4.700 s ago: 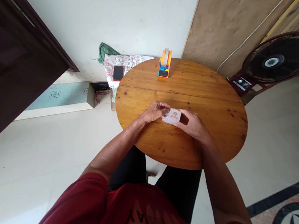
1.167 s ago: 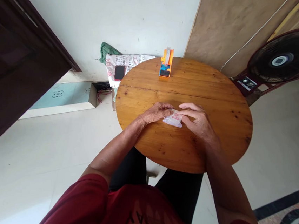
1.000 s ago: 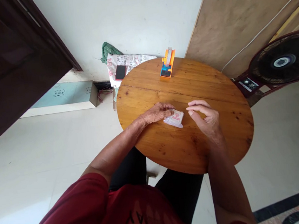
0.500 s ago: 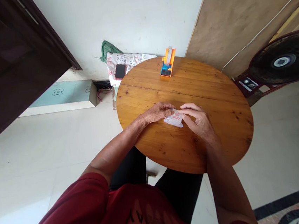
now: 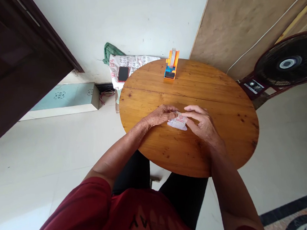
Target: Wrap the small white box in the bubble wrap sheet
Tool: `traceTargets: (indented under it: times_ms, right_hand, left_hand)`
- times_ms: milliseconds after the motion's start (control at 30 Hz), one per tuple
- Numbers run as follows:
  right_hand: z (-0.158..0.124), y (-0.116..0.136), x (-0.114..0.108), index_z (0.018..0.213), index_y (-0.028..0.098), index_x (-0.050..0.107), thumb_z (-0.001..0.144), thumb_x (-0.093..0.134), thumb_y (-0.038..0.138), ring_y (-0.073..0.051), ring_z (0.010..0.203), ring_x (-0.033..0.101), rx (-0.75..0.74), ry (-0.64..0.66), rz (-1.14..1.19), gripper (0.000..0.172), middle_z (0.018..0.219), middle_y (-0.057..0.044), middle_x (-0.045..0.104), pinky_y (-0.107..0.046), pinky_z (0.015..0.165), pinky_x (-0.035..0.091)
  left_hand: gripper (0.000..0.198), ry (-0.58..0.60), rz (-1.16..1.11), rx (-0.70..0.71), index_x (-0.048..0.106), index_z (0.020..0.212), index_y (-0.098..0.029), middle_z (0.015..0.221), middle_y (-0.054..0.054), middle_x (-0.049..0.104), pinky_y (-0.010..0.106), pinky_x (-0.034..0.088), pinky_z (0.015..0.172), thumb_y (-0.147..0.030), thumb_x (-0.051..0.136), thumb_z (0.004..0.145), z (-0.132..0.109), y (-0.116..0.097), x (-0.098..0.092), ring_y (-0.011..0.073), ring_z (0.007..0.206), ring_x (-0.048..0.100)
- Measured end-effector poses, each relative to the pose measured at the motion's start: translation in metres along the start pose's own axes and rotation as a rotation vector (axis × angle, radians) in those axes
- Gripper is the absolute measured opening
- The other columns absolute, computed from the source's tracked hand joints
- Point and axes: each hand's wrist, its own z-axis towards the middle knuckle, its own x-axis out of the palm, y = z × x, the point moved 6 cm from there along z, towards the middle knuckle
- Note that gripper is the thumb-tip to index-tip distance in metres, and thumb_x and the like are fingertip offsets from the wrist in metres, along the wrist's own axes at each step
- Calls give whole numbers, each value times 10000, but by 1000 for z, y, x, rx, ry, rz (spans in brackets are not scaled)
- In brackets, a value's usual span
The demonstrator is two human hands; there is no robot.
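- Broadly, a white wall (image 5: 133,19) rises at the back over a pale tiled floor (image 5: 64,149), with a dark door (image 5: 15,66) at the left
- A round wooden table (image 5: 200,89) stands before the seated person, its planks marked with dark knots
- Beyond its right edge is a dark fan (image 5: 287,64); well apart on the left, a long pale-blue box (image 5: 67,97) lies on the floor
- A white sack (image 5: 139,61) printed in red and black sits against the wall behind the table, a green bag (image 5: 111,51) beside it
- Near the table's far edge stands an orange-and-blue tape dispenser (image 5: 171,67)
- The left hand (image 5: 159,115) has its thumb on top of the packet and its other fingers curled in, gripping the left end
- The right hand (image 5: 203,124) sets its forefinger and thumb close together at the right edge, another finger raised apart; at this size I can't tell whether they pinch or merely touch
- A black phone (image 5: 123,74) lies flat on the sack
- Smallest, the clear-wrapped packet (image 5: 178,123) with red print is between the hands, over the middle of the table
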Motion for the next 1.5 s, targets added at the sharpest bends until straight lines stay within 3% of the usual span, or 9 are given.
traceTargets:
  times_ms: [333,500,700,800,900,1300,1367,1500]
  right_hand:
    - [2,-1,2,998,265,766,897,586,277,-257,1092,671,79,30,59,206,1176,-75,707,-484,1007,490]
    - [1,-9,-14,1129,269,716,895,612,331,-260,1166,645,192,23,195,263,1235,-70,687,-470,1052,484]
    - [-14,-25,-10,1352,293,597,815,722,377,-291,1173,651,419,284,167,557,1257,-81,701,-505,1017,503]
    - [-16,-23,-2,1388,308,569,770,764,365,-307,1158,662,413,344,105,651,1293,-91,690,-502,981,527]
    - [-12,-18,4,1361,290,591,733,794,356,-337,1151,656,363,332,-4,662,1283,-113,689,-515,964,530]
    - [-5,-9,13,1160,285,675,757,763,334,-308,1000,692,247,235,-94,416,1080,-77,750,-477,888,535]
    - [-6,-10,11,1198,284,666,757,765,329,-310,1016,690,251,256,-82,455,1111,-82,745,-476,892,536]
    - [-14,-24,6,1350,295,593,700,815,339,-327,1075,676,286,300,-76,688,1208,-101,716,-483,891,544]
  left_hand:
    - [416,-9,3,-3,679,1115,-99,899,37,701,242,437,716,-398,653,827,-1,0,0,118,763,588]
    - [421,-24,23,-4,671,1144,-105,889,36,699,243,446,714,-374,666,821,0,2,-2,117,752,594]
    - [468,-119,75,-38,645,1185,-105,872,41,695,233,452,678,-411,689,834,-4,2,-10,107,715,591]
    - [508,-156,117,-61,641,1203,-111,873,46,690,218,444,630,-454,698,832,-5,4,-15,100,700,585]
    - [481,-104,114,-70,643,1197,-112,837,41,674,196,416,543,-431,690,840,-4,6,-12,88,646,561]
    - [342,-29,-42,-31,681,1081,-88,830,41,679,192,473,597,-316,685,826,-4,0,-1,85,673,589]
    - [356,-24,-35,-30,677,1096,-93,846,45,681,197,477,596,-326,684,827,-4,0,-1,87,673,591]
    - [388,-72,29,-39,649,1153,-97,797,30,658,200,467,562,-310,674,830,-3,1,-6,85,623,572]
